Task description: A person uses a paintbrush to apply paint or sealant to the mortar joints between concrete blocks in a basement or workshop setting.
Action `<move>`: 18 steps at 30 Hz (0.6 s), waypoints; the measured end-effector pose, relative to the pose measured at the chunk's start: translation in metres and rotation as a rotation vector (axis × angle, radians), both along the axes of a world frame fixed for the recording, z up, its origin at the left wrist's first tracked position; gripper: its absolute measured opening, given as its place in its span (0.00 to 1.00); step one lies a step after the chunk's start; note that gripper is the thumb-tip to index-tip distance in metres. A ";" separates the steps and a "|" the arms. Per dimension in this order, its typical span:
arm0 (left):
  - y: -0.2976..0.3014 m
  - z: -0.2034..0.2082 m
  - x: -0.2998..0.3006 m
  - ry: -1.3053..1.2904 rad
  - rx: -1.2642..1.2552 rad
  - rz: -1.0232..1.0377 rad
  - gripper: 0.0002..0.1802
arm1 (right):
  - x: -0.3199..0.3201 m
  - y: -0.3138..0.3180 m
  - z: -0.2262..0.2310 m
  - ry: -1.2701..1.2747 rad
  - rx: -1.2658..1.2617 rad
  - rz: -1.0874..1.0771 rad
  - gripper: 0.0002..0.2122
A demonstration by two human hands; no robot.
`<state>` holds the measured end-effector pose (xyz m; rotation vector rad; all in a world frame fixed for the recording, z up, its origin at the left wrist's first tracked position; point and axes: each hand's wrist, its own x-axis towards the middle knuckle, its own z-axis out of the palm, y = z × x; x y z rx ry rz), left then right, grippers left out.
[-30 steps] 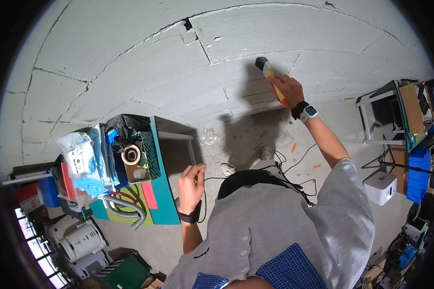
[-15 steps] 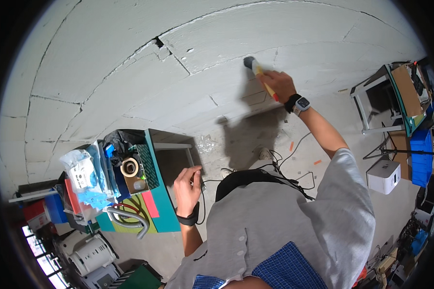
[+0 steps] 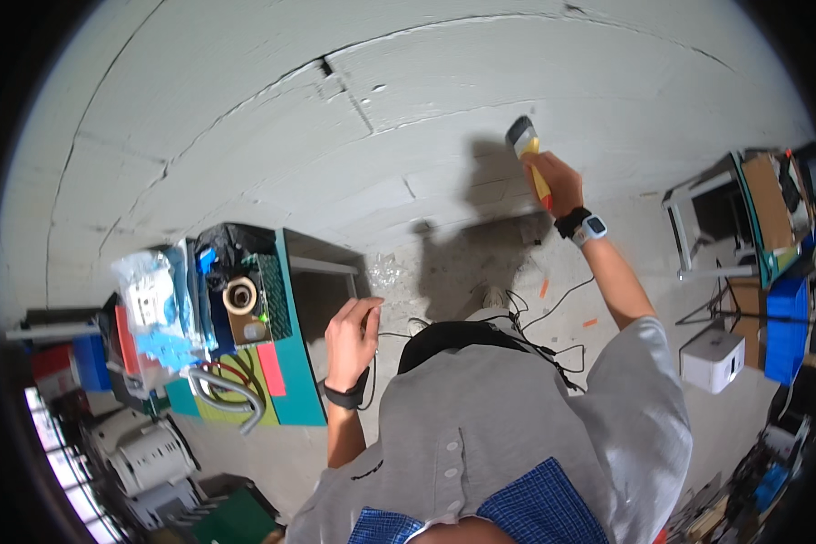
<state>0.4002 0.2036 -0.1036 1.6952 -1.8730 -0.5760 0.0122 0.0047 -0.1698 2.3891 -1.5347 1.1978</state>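
My right hand (image 3: 557, 186) is wrapped round the yellow handle of a paintbrush (image 3: 529, 145), whose red end shows below my fingers. The dark bristles point up and left, close to the pale painted block wall (image 3: 444, 82); I cannot tell whether they touch it. A shadow of the arm and brush falls on the wall beside them. Held low at my left side, my left hand (image 3: 352, 344) has its fingers stretched out and loosely bent, with nothing in them. It is nearest to the green-topped table (image 3: 299, 376).
On the left table are plastic packages (image 3: 150, 299), a tape roll (image 3: 240, 296) and a grey hose (image 3: 231, 403). Cables (image 3: 553, 304) trail over the floor by my feet. To the right stand a second table (image 3: 752, 218), a white box-shaped device (image 3: 712, 360) and a blue bin (image 3: 787, 331).
My right hand and the paintbrush have moved right and a little down in the view, and the brush is tilted differently. My left hand stays nearly where it was. The view has shifted slightly.
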 end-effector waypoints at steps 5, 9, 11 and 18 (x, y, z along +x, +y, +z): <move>-0.012 0.021 -0.010 0.030 -0.052 -0.022 0.15 | 0.079 0.020 0.012 -0.074 0.064 0.273 0.06; -0.026 0.036 -0.015 0.123 -0.075 -0.043 0.36 | 0.148 0.040 0.045 -0.033 0.116 0.516 0.06; -0.032 0.039 -0.017 0.153 -0.170 -0.047 0.38 | 0.176 0.049 0.058 -0.011 0.062 0.679 0.06; -0.025 0.019 -0.003 0.275 -0.400 0.054 0.20 | 0.228 0.061 0.073 0.071 0.111 0.867 0.07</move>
